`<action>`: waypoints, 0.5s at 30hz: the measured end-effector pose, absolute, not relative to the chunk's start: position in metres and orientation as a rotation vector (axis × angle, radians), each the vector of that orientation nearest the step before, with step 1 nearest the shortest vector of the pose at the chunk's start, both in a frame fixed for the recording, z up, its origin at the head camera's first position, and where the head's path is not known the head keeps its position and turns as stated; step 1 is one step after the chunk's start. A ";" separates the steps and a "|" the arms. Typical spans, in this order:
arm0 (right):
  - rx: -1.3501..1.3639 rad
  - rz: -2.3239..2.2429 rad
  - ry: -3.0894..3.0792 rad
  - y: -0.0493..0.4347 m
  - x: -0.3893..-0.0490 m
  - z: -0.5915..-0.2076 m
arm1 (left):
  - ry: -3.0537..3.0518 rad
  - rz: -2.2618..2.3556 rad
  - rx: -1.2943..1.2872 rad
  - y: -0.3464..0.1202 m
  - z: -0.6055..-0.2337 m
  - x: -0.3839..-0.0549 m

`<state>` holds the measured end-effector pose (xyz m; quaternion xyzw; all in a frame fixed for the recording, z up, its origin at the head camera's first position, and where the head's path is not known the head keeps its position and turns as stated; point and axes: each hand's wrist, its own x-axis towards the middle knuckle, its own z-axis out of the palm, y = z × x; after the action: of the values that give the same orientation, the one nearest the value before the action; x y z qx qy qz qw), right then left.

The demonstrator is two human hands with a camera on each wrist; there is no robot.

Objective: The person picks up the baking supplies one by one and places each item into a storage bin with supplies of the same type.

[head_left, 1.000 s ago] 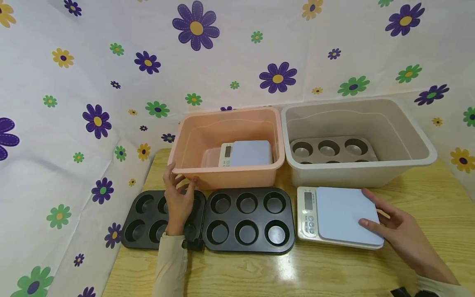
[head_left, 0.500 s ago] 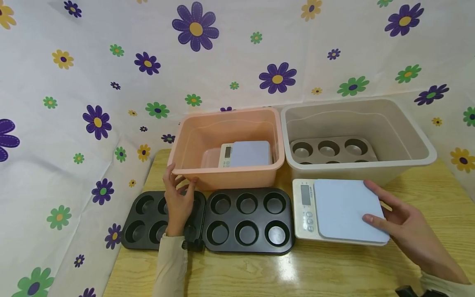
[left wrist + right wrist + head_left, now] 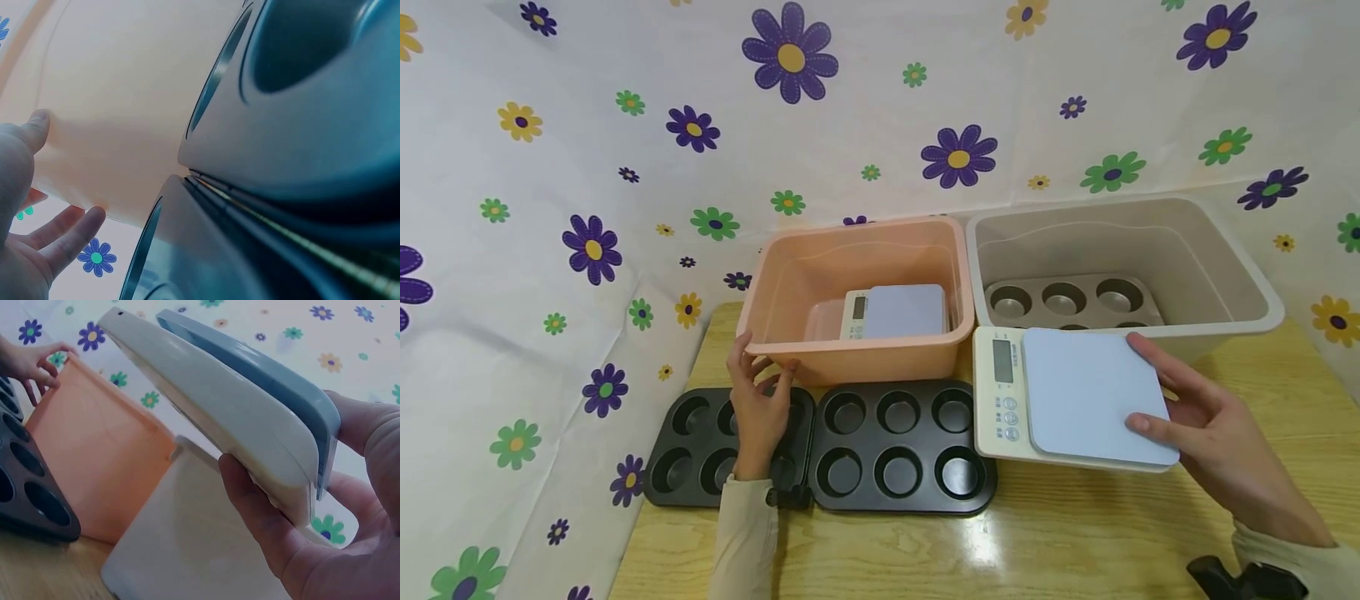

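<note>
A white kitchen scale (image 3: 1090,396) with a pale blue platform is held up off the table by my right hand (image 3: 1213,433), which grips its right side. In the right wrist view, the scale (image 3: 219,406) is tilted, with the thumb on the platform side and fingers beneath. My left hand (image 3: 760,408) holds the front left corner of a peach plastic bin (image 3: 865,362), fingers at the rim and side, thumb against the front wall. A second kitchen scale (image 3: 906,311) lies inside that bin. Below the left wrist is a black muffin tin (image 3: 673,471), partly hidden.
Another black muffin tin (image 3: 898,500) lies beside the first, in front of the peach bin. A beige bin (image 3: 1097,221) stands at the right with a brown muffin tin (image 3: 1090,287) inside. Flowered cloth (image 3: 865,117) hangs behind the wooden table (image 3: 895,567).
My right hand has raised the scale from the table and moved it forward and slightly left, near the beige bin's front rim. The left hand has stayed at the peach bin's corner.
</note>
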<state>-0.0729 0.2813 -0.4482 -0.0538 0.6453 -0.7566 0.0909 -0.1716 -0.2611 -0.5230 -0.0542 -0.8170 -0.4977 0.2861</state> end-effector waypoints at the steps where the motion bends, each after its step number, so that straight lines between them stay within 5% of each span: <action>1: -0.177 -2.255 1.911 0.279 -0.075 -0.447 | -2.182 -1.335 -0.144 -0.261 -0.523 -0.171; 15: -0.432 -2.205 1.969 0.246 -0.102 -0.419 | -2.200 -1.339 -0.140 -0.262 -0.519 -0.172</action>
<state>-0.1018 0.2459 -0.4193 -0.1442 0.6571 -0.7359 0.0766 -0.1721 -0.2621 -0.5190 -0.0523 -0.8194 -0.4987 0.2777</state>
